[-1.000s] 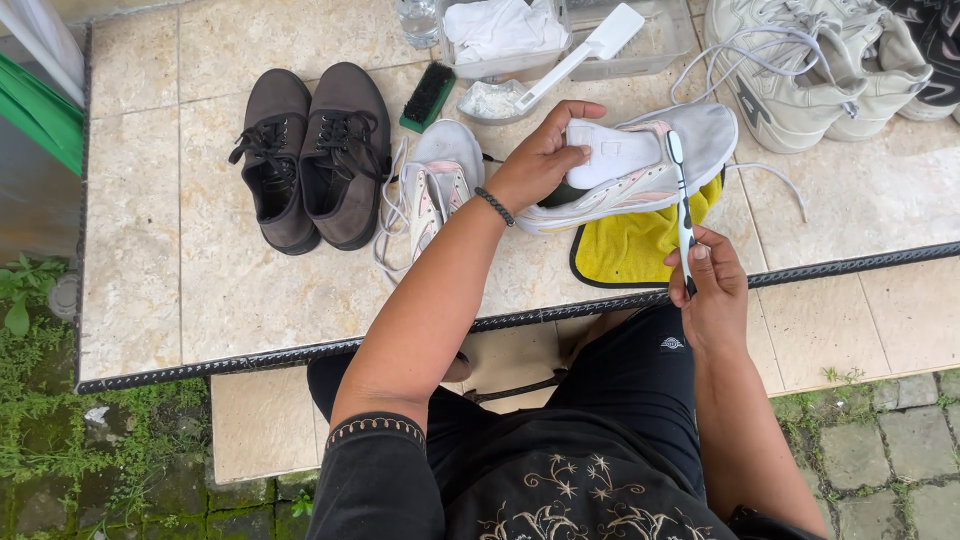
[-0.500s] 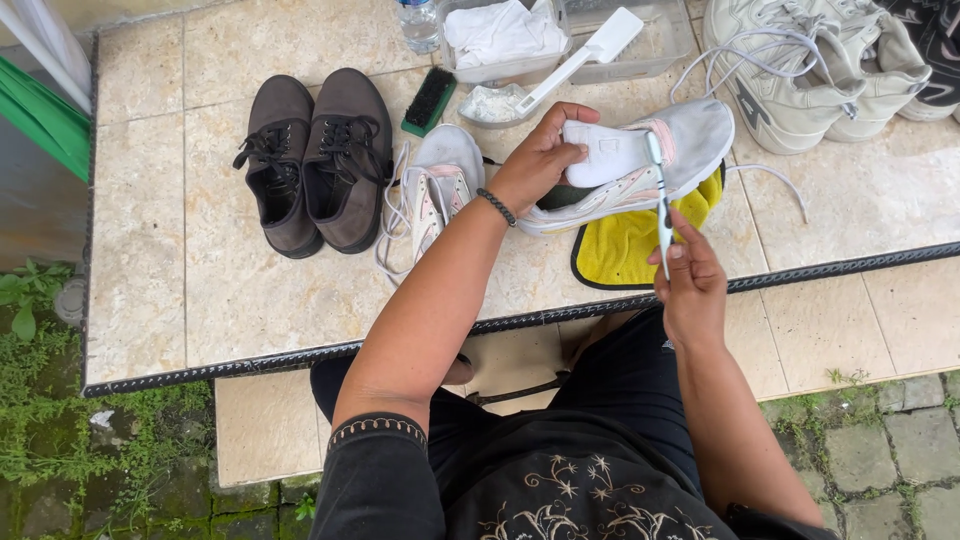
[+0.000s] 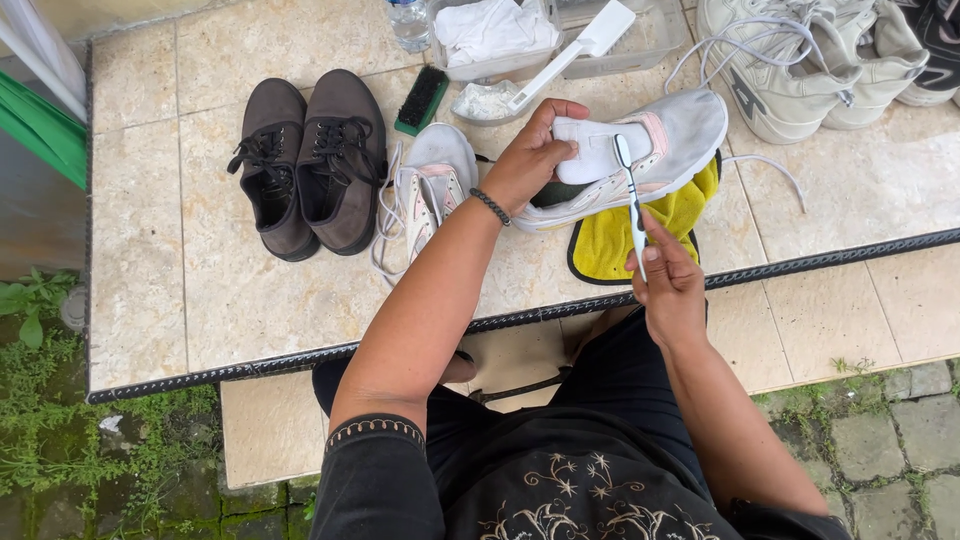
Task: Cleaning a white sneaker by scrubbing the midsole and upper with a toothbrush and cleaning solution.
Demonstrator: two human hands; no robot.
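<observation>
**Hands scrubbing a white sneaker over a yellow cloth, with spill and slip risks close by**

Everything here is placed relative to the white sneaker (image 3: 640,160), which is held tilted above the tiled worktop (image 3: 200,290), its toe pointing away to the right. Nearest the viewer, just below the sneaker, the right hand (image 3: 668,285) has its grip clenched around the handle of a white toothbrush (image 3: 630,200), whose head reaches up to the sneaker's tongue. On the sneaker's left end, the left hand (image 3: 530,160) grasps the heel and collar, a dark bead bracelet (image 3: 490,206) at the wrist. Under the sneaker lies a yellow cloth (image 3: 650,235), close to the worktop's front edge.

Left of the sneaker rests its mate (image 3: 430,190), laces loose, and further left a pair of dark brown shoes (image 3: 310,160). Beyond the sneaker stand a small bowl of white powder (image 3: 485,102), a green-backed brush (image 3: 422,100), a clear tub holding a white cloth (image 3: 490,35) and a long white brush (image 3: 580,52).

Likely risks: the heel hold is one-handed, so hard scrubbing could twist the sneaker free. The trailing lace (image 3: 760,170) to the right could snag. A jolted elbow might tip the powder bowl.
</observation>
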